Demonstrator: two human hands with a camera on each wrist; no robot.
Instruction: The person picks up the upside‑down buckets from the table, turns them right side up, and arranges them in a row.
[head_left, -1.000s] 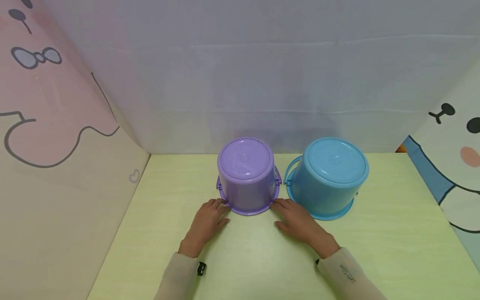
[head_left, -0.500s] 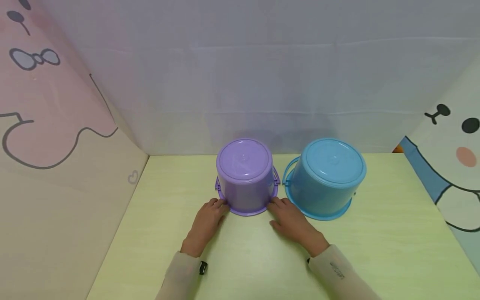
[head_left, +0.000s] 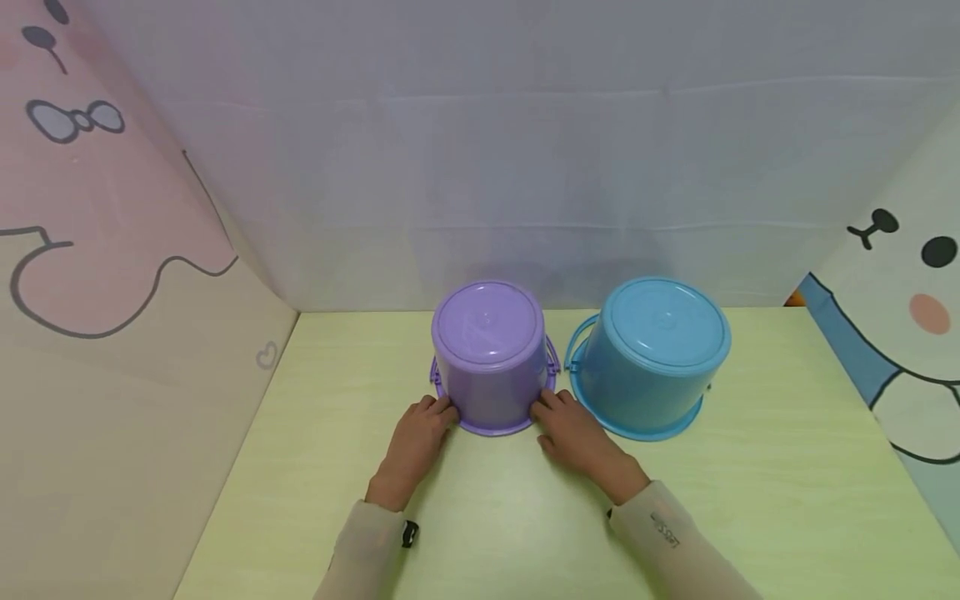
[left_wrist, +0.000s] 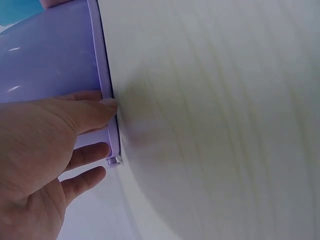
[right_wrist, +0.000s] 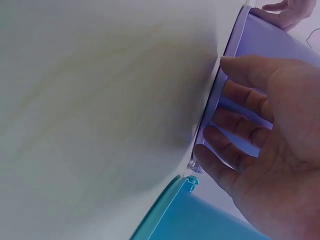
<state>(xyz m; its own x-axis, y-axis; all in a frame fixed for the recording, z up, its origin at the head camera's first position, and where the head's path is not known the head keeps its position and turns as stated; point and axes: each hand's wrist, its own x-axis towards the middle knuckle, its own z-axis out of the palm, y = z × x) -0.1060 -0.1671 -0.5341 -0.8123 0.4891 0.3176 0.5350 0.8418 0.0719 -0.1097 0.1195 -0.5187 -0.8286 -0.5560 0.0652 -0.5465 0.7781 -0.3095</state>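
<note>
A purple bucket (head_left: 492, 387) stands upside down on the pale table, its wide rim (left_wrist: 102, 70) at the bottom. At its front left, my left hand (head_left: 415, 437) grips that rim, the thumb (left_wrist: 95, 112) at the edge and fingers against the side wall. On the opposite side my right hand (head_left: 579, 442) holds the rim likewise, thumb (right_wrist: 245, 70) at the edge and the other fingers along the wall. An overturned light-blue bucket (head_left: 652, 396) is just right of the purple one, near my right hand.
The pale wooden table (head_left: 495, 533) runs back to a white cloth wall (head_left: 480, 167). Cartoon-printed panels (head_left: 112, 208) flank it on the left and right. The blue bucket's handle (head_left: 577, 337) juts toward the purple bucket.
My thumbs have closed in toward the purple bucket's rim, and my right hand has shifted slightly left. The buckets stay about where they were.
</note>
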